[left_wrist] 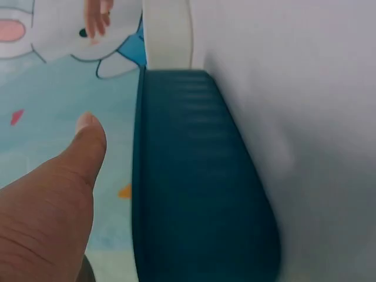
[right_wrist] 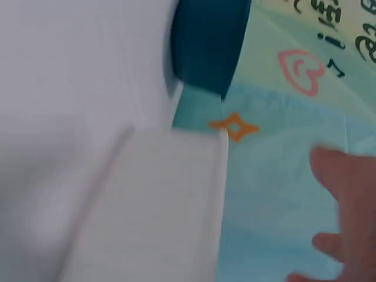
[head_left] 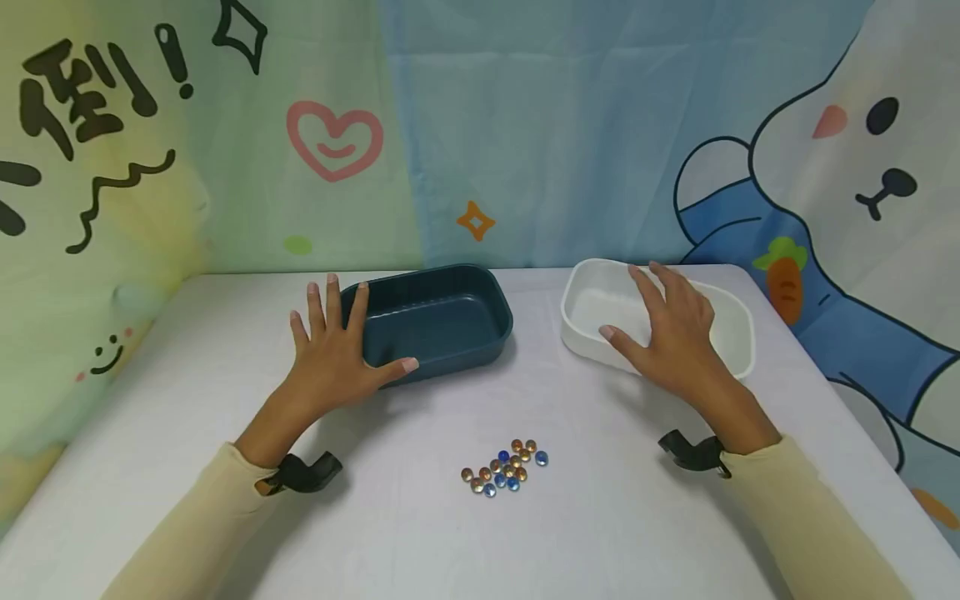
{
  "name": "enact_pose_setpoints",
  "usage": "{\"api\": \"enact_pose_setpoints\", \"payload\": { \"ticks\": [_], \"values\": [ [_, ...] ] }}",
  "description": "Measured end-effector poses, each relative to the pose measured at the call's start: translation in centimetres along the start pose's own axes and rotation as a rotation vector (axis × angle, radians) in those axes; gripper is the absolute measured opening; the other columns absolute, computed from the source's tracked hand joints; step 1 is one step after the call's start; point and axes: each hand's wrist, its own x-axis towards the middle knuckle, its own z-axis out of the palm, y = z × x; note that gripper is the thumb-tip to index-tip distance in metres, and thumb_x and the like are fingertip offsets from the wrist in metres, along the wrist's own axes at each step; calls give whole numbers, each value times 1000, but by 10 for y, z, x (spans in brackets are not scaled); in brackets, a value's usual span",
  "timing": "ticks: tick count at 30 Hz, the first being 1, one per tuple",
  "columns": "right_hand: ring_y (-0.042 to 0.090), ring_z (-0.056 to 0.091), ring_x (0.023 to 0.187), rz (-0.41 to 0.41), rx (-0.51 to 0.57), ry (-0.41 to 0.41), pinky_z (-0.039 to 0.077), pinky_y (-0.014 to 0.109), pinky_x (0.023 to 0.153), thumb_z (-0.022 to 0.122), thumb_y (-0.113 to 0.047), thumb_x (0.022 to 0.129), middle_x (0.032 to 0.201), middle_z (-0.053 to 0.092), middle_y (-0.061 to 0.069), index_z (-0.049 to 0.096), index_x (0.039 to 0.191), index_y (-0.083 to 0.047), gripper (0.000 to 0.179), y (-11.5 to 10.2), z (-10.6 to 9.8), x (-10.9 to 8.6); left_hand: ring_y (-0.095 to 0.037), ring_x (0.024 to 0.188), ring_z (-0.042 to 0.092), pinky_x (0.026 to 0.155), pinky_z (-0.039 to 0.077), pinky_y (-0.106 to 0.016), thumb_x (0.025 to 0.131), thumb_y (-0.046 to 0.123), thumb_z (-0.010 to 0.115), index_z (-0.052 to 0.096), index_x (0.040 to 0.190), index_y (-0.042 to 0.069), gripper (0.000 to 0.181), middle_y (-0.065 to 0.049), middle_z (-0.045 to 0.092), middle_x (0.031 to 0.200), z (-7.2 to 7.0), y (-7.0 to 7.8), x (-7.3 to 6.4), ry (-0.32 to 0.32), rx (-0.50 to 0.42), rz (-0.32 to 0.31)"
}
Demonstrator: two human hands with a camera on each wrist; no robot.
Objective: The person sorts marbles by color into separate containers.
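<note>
My left hand (head_left: 333, 362) is spread with straight fingers over the left end of a dark teal tray (head_left: 435, 325); whether it touches the rim I cannot tell. In the left wrist view the thumb (left_wrist: 79, 153) stands apart from the tray's side wall (left_wrist: 194, 176). Over the white tray (head_left: 727, 321) hovers my right hand (head_left: 675, 337), its fingers loosely bent and holding nothing. The right wrist view shows the white tray's wall (right_wrist: 158, 205) with the hand (right_wrist: 358, 217) blurred beside it. Several glass beads (head_left: 508, 471), amber and blue, lie loose between the forearms.
Both trays stand toward the back of a table with a white cloth (head_left: 420, 533). Right behind the table edge hangs a printed curtain (head_left: 540, 125) with cartoon figures. A dark wrist mount (head_left: 303, 473) sits on the left wrist, another mount (head_left: 693, 452) on the right.
</note>
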Motion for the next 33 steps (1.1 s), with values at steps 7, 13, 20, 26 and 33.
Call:
{"api": "enact_pose_setpoints", "payload": {
  "ticks": [7, 13, 20, 26, 33],
  "values": [
    [15, 54, 91, -162, 509, 120, 45, 30, 77, 69, -5, 75, 102, 58, 0, 62, 105, -7, 31, -12, 6, -14, -24, 127, -19, 95, 16, -57, 56, 78, 52, -10, 140, 15, 122, -7, -23, 141, 6, -21, -8, 30, -201, 3],
    [15, 57, 82, -211, 740, -133, 47, 27, 70, 65, -2, 78, 93, 62, -1, 65, 99, -12, 24, -25, 17, -30, -21, 129, -12, 93, 24, -56, 59, 73, 56, -17, 138, 16, 121, -1, -24, 141, 10, -24, -12, 8, -280, -17],
    [17, 56, 81, -260, 821, -390, 47, 33, 72, 65, -3, 78, 89, 62, 2, 65, 100, -11, 24, -57, 21, -38, -19, 128, -15, 96, 19, -54, 65, 70, 54, -17, 137, 13, 116, 1, -26, 140, 15, -26, -12, -1, -312, -26],
    [21, 58, 79, -268, 880, -536, 48, 34, 68, 64, 0, 78, 90, 63, 10, 65, 97, -5, 20, -70, 27, -44, -20, 129, -12, 97, 18, -51, 67, 69, 53, -14, 137, 6, 116, -1, -26, 140, 20, -26, -11, -40, -359, -56],
    [13, 57, 79, -312, 872, -594, 48, 29, 68, 65, -10, 79, 92, 63, 4, 66, 94, -7, 15, -55, 50, -51, -24, 130, -3, 98, 20, -49, 69, 68, 53, -14, 137, 6, 114, 1, -27, 139, 25, -28, -13, -82, -418, -78]
  ]
}}
